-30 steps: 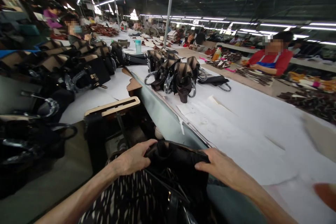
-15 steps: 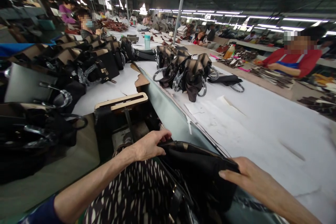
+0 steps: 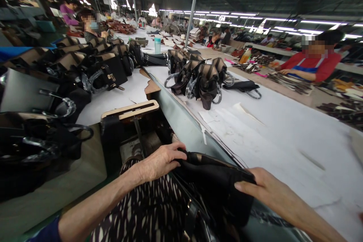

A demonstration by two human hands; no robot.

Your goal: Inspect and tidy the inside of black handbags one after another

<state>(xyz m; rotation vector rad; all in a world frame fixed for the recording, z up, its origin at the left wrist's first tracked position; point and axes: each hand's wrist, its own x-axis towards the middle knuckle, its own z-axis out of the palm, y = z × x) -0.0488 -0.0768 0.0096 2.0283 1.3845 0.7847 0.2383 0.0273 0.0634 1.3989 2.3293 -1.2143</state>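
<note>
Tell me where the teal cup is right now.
In the head view, the teal cup stands far up the long white table, left of the metal pole and just behind the row of black handbags.

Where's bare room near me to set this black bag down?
The white table is bare right of the black bag, up to the bag cluster. Another patch lies beyond the wooden frame. The left side is crowded.

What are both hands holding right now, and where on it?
Both grip one black handbag: left hand on its upper rim's near-left end, right hand on the rim's right end.
</note>
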